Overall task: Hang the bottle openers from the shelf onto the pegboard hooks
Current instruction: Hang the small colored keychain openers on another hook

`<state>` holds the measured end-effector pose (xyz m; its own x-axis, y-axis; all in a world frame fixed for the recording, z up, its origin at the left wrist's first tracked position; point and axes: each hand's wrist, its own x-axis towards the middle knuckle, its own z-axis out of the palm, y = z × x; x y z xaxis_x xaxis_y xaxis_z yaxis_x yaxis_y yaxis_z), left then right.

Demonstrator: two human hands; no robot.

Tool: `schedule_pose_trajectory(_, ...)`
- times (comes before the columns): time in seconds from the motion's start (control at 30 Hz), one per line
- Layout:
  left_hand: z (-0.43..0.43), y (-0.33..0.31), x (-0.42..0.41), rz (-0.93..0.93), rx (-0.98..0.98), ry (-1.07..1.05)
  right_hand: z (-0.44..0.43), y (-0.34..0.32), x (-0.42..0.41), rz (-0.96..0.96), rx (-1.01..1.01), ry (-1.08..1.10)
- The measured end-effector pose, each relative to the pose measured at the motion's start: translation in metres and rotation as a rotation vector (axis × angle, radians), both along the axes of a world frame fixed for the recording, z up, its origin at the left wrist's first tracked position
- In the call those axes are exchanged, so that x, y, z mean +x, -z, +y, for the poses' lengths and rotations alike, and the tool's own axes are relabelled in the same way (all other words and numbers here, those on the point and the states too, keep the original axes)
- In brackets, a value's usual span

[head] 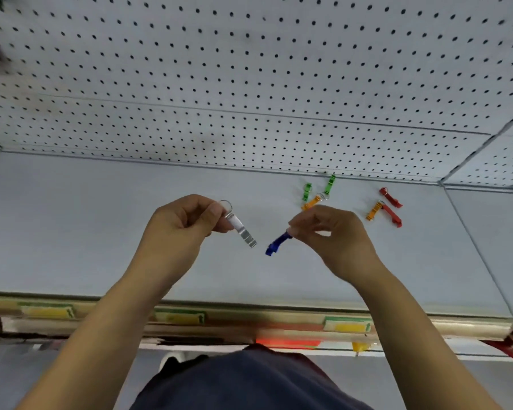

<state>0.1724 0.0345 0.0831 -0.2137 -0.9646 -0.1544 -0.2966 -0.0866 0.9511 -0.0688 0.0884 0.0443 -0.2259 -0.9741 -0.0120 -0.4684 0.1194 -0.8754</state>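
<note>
Both hands are raised above the white shelf [101, 232], each pinching one bottle opener. The left hand [181, 226] has its grip clamped on the ring end of a silver bottle opener [243, 230], thumb and forefinger closed just below the key ring [227, 204]; the opener's body slants down and to the right, clear of the shelf surface as far as can be told. The right hand [329, 229] has its grip clamped on the upper end of a blue bottle opener [277, 244], which slants down and to the left. The free ends of the two openers are near each other but apart.

Farther back on the shelf, right of centre, more openers lie loose: two green bottle openers [329, 184] and an orange bottle opener [311, 202] in one cluster just beyond the right hand, and well to the right a second orange bottle opener [373, 211] touching or just beside two red bottle openers [392, 207].

Behind the shelf rises the white pegboard [249, 69], its rows of holes somewhat blurred. Along the near shelf edge run yellow and green price labels [346, 325]. The person's dark clothing [249, 380] fills the bottom centre.
</note>
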Motion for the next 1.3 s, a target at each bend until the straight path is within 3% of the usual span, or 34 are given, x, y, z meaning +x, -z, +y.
schedule_pose_trajectory(0.13, -0.020, -0.036, 0.054, -0.005, -0.150, 0.002, -0.023, -0.051, 0.063, -0.132, -0.184, -0.011)
schedule_pose_trajectory(0.4, -0.048, -0.104, 0.159, -0.067, -0.604, -0.055, -0.055, -0.129, 0.181, -0.173, -0.431, -0.101)
schedule_pose_trajectory(0.63, -0.058, -0.140, 0.197, 0.068, -0.804, 0.017, -0.057, -0.169, 0.244, -0.360, -0.677, -0.084)
schedule_pose_trajectory(0.83, -0.068, -0.158, 0.200, 0.072, -0.811, 0.116, -0.054, -0.181, 0.270, -0.427, -0.735, -0.032)
schedule_pose_trajectory(1.3, -0.118, -0.163, 0.190, 0.140, -0.510, 0.251, -0.073, -0.201, 0.292, -0.385, -0.714, 0.123)
